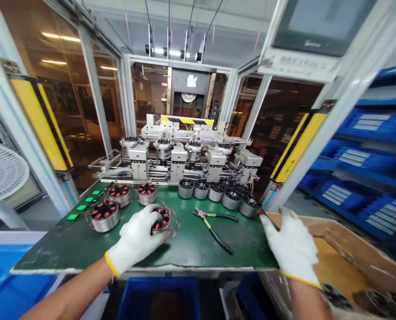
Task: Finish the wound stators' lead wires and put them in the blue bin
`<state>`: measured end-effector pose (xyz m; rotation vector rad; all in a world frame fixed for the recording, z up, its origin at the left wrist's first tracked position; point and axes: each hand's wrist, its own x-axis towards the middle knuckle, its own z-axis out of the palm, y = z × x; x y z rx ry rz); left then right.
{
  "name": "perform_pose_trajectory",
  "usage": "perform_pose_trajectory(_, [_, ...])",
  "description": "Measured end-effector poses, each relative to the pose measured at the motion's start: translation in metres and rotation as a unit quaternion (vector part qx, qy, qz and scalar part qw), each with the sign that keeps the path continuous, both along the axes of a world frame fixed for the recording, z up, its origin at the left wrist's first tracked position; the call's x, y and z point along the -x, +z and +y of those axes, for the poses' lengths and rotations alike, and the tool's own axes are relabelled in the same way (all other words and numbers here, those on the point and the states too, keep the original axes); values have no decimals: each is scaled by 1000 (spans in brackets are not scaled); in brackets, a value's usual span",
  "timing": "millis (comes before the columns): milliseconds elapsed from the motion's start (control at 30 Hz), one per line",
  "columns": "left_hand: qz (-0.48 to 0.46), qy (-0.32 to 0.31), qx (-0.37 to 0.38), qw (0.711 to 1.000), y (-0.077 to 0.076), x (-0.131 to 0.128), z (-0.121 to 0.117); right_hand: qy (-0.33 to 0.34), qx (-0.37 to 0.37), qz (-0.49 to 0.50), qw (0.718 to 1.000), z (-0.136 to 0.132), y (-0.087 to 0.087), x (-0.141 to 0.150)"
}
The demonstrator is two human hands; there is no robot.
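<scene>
Gripping a wound motor stator (163, 221) with my gloved left hand (135, 238), fingers curled over its top, on the green workbench (51, 254) near the front edge. My gloved right hand (293, 247) hangs open and blurred at the bench's right corner, holding nothing I can see, above a cardboard box (346, 235). Pliers (214, 229) lie between my hands.

Right hand (293, 249) blurred, wound stator (163, 221) partly hidden by left hand (134, 240)
</scene>
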<state>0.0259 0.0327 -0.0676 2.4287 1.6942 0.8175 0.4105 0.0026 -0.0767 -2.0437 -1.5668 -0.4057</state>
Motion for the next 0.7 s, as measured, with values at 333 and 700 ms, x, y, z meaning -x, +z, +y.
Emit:
perform_pose_trajectory(333, [-59,47,1,997,2,-4,-20,281,136,-74,947,29,7,124])
perform_pose_trajectory(700, [-13,-104,25,994,8,18,3,327,160,177,915,42,57,177])
